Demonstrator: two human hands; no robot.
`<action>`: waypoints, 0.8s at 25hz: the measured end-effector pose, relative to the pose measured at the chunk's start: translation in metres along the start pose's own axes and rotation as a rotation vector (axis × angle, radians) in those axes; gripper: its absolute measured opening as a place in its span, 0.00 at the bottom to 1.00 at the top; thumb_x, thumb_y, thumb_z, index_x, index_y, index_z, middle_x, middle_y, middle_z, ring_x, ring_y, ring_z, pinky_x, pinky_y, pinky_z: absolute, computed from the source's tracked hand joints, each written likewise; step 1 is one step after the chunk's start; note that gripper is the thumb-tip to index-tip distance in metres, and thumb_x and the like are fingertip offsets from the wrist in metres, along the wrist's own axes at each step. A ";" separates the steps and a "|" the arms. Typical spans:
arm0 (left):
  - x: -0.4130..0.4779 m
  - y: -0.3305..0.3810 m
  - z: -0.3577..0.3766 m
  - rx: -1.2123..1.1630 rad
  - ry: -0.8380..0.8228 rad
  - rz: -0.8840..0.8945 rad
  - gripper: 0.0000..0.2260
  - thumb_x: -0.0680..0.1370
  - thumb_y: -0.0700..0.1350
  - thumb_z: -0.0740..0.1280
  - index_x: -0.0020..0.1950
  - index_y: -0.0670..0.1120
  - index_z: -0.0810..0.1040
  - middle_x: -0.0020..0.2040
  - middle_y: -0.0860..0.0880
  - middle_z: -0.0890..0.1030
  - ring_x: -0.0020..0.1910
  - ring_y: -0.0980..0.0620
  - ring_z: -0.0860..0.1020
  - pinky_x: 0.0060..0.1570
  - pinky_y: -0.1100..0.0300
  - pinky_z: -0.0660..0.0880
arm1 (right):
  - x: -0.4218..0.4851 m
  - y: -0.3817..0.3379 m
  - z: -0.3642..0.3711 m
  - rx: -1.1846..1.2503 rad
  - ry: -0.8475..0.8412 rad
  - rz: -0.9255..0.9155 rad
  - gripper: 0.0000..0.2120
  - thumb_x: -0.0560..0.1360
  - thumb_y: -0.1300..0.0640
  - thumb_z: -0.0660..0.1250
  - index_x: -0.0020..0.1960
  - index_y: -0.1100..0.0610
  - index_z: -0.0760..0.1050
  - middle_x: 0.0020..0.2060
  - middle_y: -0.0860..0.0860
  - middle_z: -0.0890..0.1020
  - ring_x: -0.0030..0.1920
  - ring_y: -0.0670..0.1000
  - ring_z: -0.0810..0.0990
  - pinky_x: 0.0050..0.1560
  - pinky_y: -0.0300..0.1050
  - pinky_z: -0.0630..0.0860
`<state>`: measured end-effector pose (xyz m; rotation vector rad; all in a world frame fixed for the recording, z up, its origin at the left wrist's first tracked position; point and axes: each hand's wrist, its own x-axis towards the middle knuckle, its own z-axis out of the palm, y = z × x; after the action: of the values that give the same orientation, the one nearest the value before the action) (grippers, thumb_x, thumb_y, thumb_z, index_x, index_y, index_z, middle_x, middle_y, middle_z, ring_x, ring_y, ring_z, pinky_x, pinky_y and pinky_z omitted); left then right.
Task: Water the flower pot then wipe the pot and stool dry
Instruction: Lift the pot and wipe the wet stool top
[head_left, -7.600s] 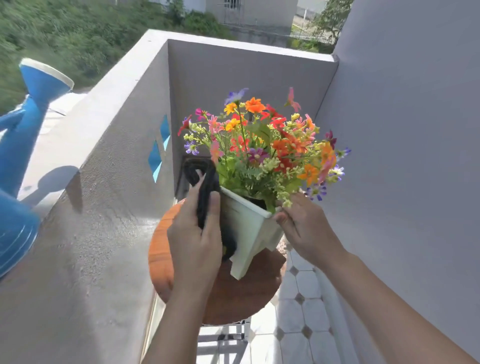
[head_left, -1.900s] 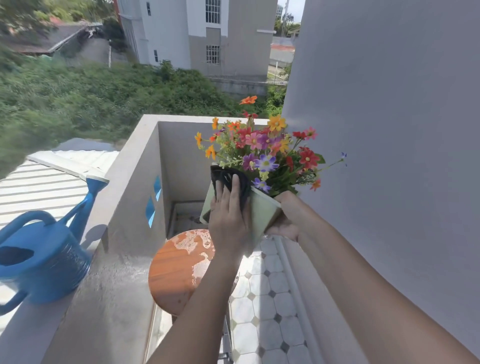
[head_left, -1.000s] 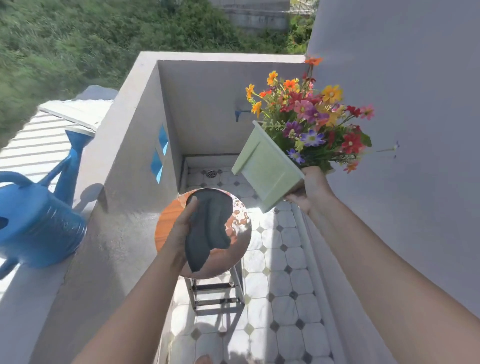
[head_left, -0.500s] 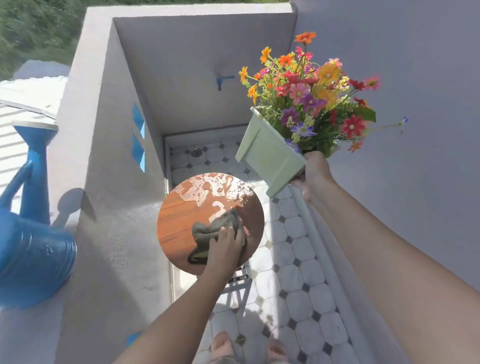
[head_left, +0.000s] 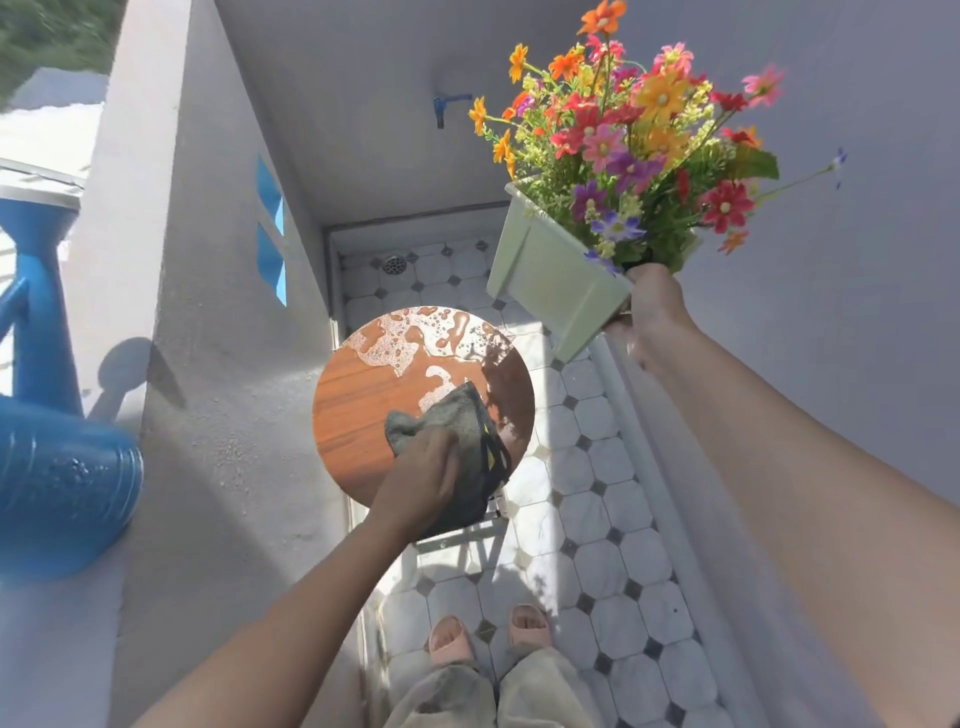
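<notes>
Where the parapet wall (head_left: 171, 322) runs along the left, blue watering can (head_left: 57, 457) on its ledge. Left hand (head_left: 421, 480) pressing grey cloth (head_left: 457, 441) flat, fingers closed on it, onto round wooden stool (head_left: 363, 410), far half puddled. Held tilted above tiled floor (head_left: 597, 519) to the right, clear of stool: pale green flower pot (head_left: 550, 280), right hand (head_left: 652, 317) clamped on its corner.
</notes>
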<state>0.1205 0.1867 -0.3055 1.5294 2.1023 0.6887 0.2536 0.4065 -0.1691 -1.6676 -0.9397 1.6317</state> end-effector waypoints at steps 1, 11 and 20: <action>0.009 -0.003 -0.003 0.031 0.046 -0.055 0.08 0.80 0.42 0.58 0.51 0.38 0.73 0.46 0.42 0.77 0.45 0.44 0.75 0.42 0.55 0.67 | 0.001 0.001 -0.001 -0.004 0.004 0.003 0.10 0.73 0.62 0.55 0.43 0.57 0.75 0.39 0.54 0.80 0.36 0.51 0.79 0.48 0.52 0.81; 0.035 -0.005 0.053 0.435 -0.258 0.143 0.28 0.79 0.59 0.49 0.77 0.49 0.57 0.78 0.48 0.56 0.77 0.45 0.52 0.72 0.41 0.49 | 0.043 0.019 -0.010 -0.023 0.069 0.025 0.08 0.71 0.61 0.57 0.41 0.57 0.75 0.42 0.55 0.80 0.41 0.55 0.79 0.53 0.60 0.78; 0.124 0.004 0.060 0.499 -0.185 0.066 0.31 0.79 0.62 0.47 0.78 0.50 0.44 0.79 0.51 0.42 0.77 0.53 0.40 0.73 0.50 0.39 | 0.081 0.037 -0.008 0.027 0.104 0.053 0.09 0.72 0.62 0.57 0.50 0.60 0.72 0.42 0.56 0.78 0.40 0.54 0.78 0.50 0.54 0.79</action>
<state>0.1250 0.3146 -0.3578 1.8405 2.1865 0.0278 0.2631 0.4536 -0.2445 -1.7549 -0.8255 1.5688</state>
